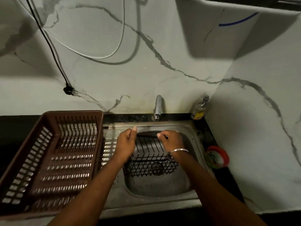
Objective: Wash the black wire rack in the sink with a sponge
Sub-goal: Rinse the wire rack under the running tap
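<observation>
Black wire rack (pixel 150 158), tilted over the steel sink (pixel 162 186) basin below the tap (pixel 158 106): left hand (pixel 125 144) and right hand (pixel 171 141) each closed on its upper rim; brown plastic drainer basket (pixel 53 154) just left.

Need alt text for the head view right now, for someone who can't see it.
Both hands, left hand and right hand, grip the black wire rack over the steel sink. A brown dish basket sits left; the tap runs dry.
</observation>
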